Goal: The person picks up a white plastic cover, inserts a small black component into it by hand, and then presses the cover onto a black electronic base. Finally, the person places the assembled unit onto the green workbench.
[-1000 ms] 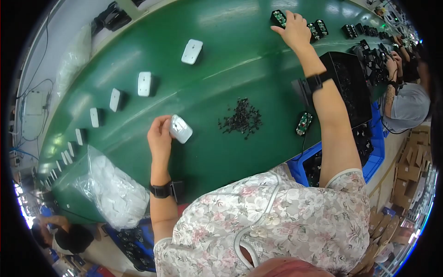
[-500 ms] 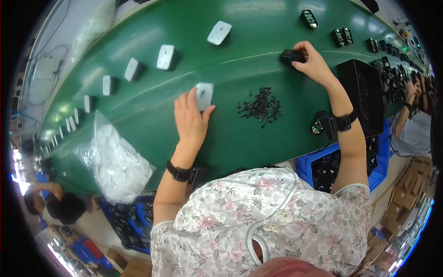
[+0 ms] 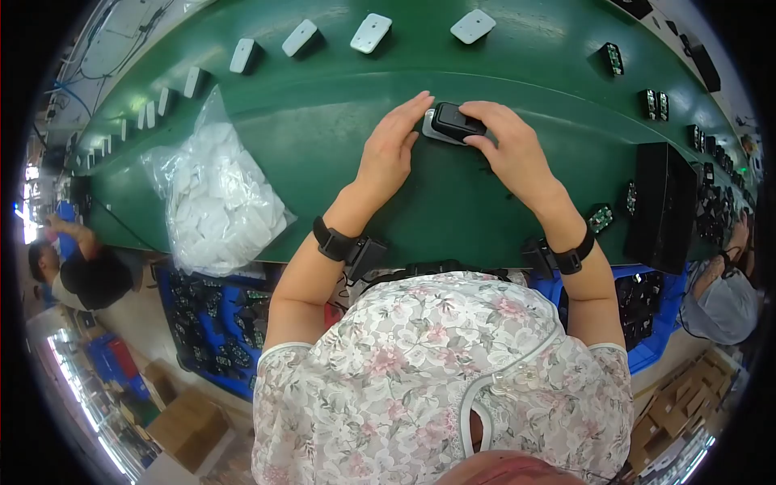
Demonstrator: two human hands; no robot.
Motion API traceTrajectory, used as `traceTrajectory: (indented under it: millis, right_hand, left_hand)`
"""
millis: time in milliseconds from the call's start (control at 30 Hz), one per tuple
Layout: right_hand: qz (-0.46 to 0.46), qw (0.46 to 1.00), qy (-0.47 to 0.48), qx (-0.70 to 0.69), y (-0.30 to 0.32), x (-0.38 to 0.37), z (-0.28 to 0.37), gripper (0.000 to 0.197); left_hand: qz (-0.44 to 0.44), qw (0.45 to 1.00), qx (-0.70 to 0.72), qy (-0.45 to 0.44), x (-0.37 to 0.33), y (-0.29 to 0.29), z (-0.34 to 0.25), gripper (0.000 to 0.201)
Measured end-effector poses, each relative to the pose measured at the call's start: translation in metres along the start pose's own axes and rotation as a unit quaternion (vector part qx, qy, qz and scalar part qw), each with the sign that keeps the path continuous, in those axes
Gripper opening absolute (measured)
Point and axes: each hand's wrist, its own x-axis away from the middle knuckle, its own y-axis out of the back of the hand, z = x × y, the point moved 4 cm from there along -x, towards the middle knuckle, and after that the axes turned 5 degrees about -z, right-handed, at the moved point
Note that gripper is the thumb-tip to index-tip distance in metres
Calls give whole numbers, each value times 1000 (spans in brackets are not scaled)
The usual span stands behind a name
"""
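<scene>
Right hand (image 3: 521, 153): pinching the black block (image 3: 450, 120), fingers lying over its far side, thumb pressing its near side.
Left hand (image 3: 388, 152): keeping fingers straight and together, thumb apart, beside the block's left end; contact, cannot tell.
Risk, slip: block could be skidding off the pale shell (image 3: 430, 129) beneath, were the right thumb pushing unevenly.
Risk, skew: the two could be sitting crooked, shell being unevenly exposed.
Block: showing glossy black, oblong, round-cornered.
Shell: showing smooth, rounded, peeking out leftward and nearward.
Place: both lying between the table's (image 3: 323, 121) near and far edges.
White cases (image 3: 373, 33): lining the far edge.
Bag (image 3: 222, 190): bulging with white pieces, near edge, left.
Black box (image 3: 663, 202): standing near edge, right.
</scene>
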Motion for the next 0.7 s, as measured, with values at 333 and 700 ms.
traceTrajectory:
  millis: [333,700]
  right_hand:
    - [49,996,38,56,-21,-3,1,34]
    - [31,996,54,68,-22,-5,6,37]
  left_hand:
    - [73,995,-64,-31,4,-2,9,55]
    - [73,971,-184,-133,6,0,-4,49]
